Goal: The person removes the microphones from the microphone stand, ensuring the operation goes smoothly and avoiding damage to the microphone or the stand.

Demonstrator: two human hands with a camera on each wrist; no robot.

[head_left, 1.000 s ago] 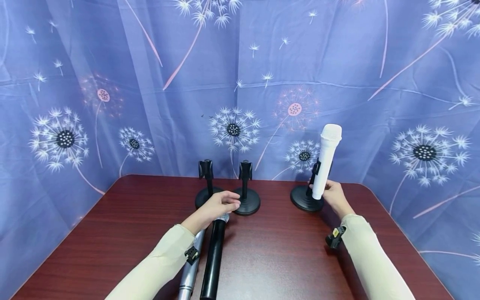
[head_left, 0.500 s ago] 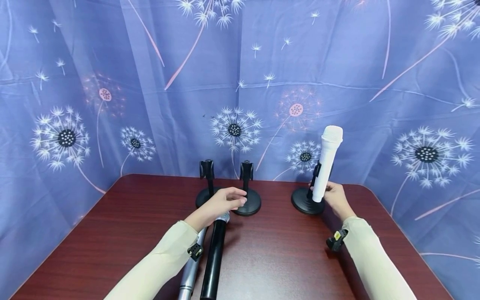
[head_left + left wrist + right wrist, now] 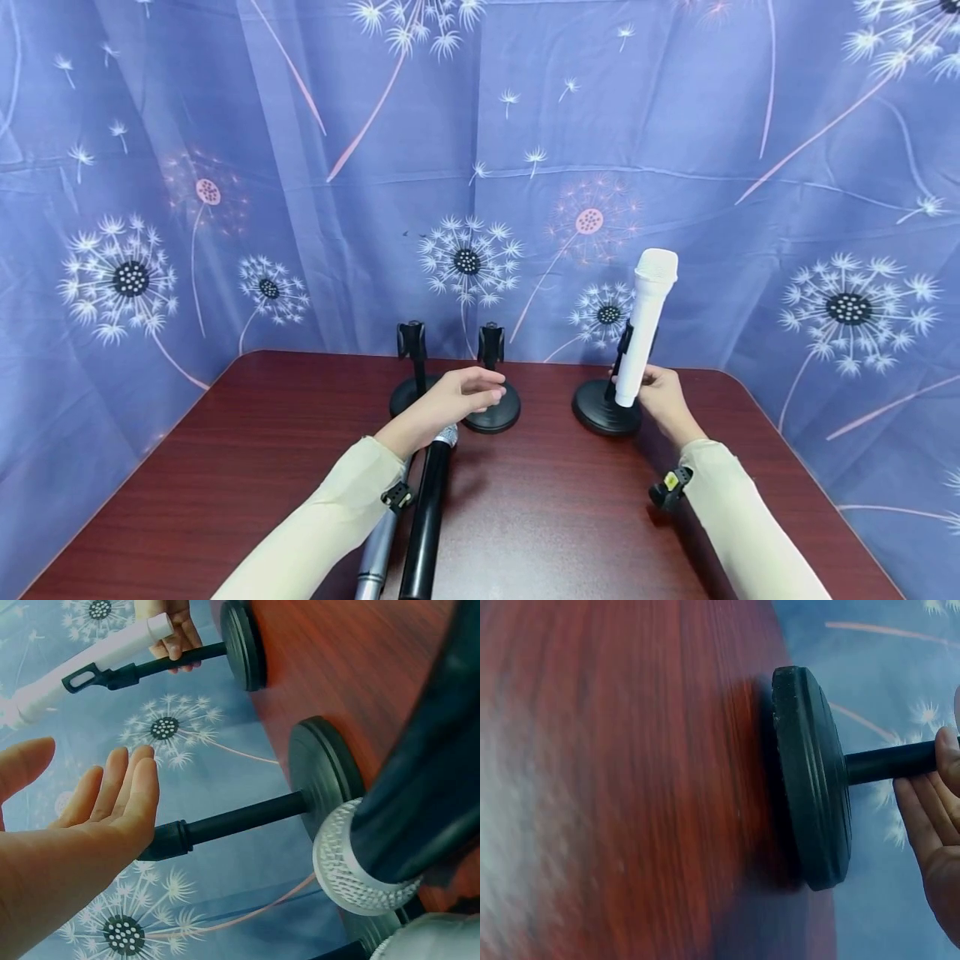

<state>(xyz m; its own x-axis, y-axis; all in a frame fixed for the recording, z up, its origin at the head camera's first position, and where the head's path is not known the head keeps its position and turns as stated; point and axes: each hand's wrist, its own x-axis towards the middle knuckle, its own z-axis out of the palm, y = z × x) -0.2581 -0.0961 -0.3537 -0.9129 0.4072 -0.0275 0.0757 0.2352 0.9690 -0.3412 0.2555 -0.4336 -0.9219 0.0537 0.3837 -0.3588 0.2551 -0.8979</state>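
Observation:
My right hand (image 3: 663, 402) grips the post of a black desktop microphone stand (image 3: 891, 762) at the back right. A white microphone (image 3: 645, 337) sits tilted in that stand's clip, head up. The round base, close over the table in the right wrist view, throws a shadow on the wood. My left hand (image 3: 457, 400) hovers with relaxed fingers in front of the middle microphone stand (image 3: 498, 414), holding nothing. Below this hand lie a black microphone (image 3: 427, 517) with a silver mesh head and a silver microphone (image 3: 377, 546), which is partly hidden by the left sleeve.
Another microphone stand (image 3: 411, 340), its clip bare, stands at the back left, its base partly behind my left hand. The reddish-brown table (image 3: 555, 517) ends at the back against a blue dandelion-print curtain (image 3: 375, 250).
The right hand has shifted the stand with the white microphone slightly left and toward me. My left hand has risen and moved right, toward the middle stand.

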